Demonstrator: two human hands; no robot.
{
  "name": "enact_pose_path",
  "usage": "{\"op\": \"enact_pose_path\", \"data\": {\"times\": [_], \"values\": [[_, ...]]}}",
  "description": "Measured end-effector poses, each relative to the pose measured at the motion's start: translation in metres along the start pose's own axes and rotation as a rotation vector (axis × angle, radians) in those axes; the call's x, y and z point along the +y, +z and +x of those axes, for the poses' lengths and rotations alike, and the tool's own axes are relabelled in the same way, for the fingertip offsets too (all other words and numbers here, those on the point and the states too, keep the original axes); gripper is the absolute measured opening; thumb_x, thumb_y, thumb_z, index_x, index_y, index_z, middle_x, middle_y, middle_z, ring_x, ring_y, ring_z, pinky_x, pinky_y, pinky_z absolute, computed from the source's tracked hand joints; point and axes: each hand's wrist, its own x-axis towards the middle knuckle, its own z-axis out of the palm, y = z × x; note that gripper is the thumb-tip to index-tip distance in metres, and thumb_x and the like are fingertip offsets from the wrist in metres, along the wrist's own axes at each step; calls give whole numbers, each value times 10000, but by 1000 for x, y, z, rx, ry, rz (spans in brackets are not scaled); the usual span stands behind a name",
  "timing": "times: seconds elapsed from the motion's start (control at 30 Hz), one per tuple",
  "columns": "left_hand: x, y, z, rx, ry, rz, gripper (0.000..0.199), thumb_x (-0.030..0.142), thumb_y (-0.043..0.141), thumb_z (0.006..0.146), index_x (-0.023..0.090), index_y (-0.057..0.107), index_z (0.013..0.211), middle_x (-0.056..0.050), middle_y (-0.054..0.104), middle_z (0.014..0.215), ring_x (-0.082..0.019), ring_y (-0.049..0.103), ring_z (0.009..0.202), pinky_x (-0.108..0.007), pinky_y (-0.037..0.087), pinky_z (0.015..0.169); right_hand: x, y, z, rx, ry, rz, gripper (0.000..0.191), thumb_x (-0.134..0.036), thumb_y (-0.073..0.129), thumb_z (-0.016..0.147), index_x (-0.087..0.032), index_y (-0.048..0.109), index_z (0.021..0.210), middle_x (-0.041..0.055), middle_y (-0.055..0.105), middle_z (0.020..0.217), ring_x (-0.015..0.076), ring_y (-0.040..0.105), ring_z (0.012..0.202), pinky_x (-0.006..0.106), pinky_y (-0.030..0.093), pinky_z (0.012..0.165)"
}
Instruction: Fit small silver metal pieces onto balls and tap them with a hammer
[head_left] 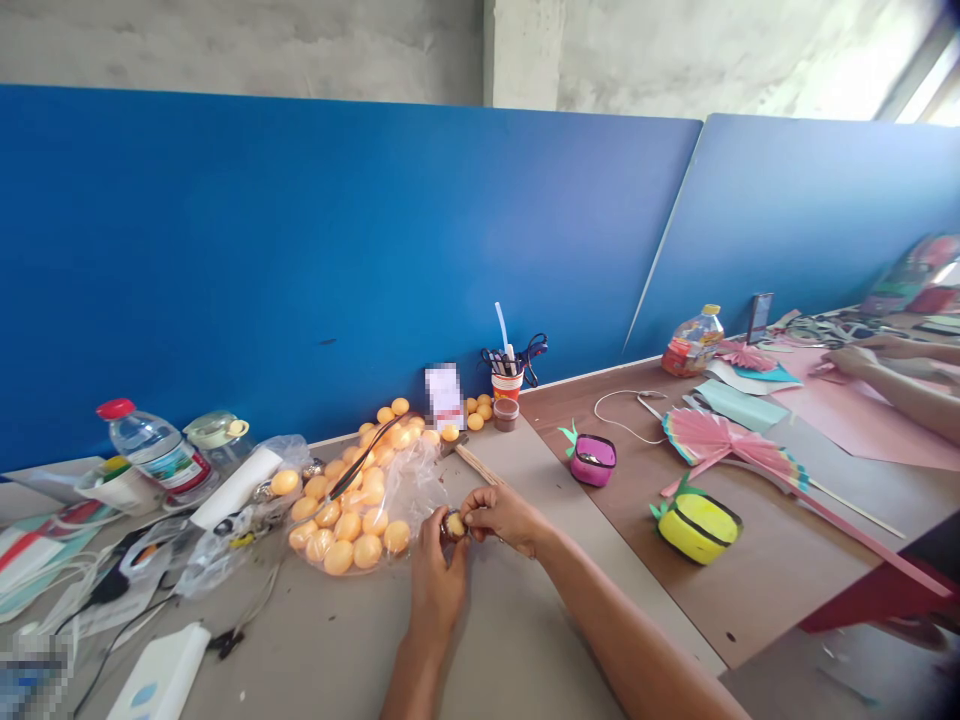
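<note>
My left hand (437,572) is closed around a small round ball (454,524), dark at its edge with a pale yellow patch facing up. Beside it my right hand (504,518) is closed in a pinch, its fingertips at the ball's edge; whatever they may hold is too small to make out. A wooden stick (478,464) with a dark end lies just behind the right hand, its near end hidden by the fingers. Left of my hands sits a clear plastic bag (416,480) filled with several orange balls (348,526).
Behind stand a pen cup (507,384) and a small brown-filled tub (506,415). Rightward are a purple pouch (593,460), a yellow pouch (699,524), a pink paper fan (735,440) and another person's hands (855,360). Bottles (161,455), cables and a white power strip (161,675) crowd the left.
</note>
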Motion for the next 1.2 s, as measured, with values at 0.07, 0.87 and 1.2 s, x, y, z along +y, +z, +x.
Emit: {"op": "enact_pose_path", "data": {"times": [0.07, 0.87, 1.2], "values": [[0, 0, 0, -4, 18, 16, 361, 235, 565, 776, 186, 577, 1133, -126, 680, 1071, -254, 659, 936, -446, 532, 843, 1, 0, 1, -7, 5, 17, 139, -258, 691, 614, -153, 617, 665, -38, 589, 565, 67, 477, 499, 212, 337, 523], [-4, 0, -3, -53, 76, 121, 357, 180, 520, 784, 180, 572, 1137, -137, 675, 1097, -276, 638, 1016, -464, 501, 895, -4, 10, -3, 121, 100, -126, 116, -69, 584, 687, -174, 572, 641, -53, 588, 517, 78, 516, 472, 200, 409, 507], [3, -2, 0, -40, -18, 30, 380, 240, 559, 774, 169, 573, 1146, -147, 670, 1124, -279, 636, 1034, -463, 500, 908, 3, 3, 4, 82, 93, 28, 111, -176, 624, 683, -187, 513, 679, -75, 534, 496, 79, 489, 446, 201, 376, 497]]}}
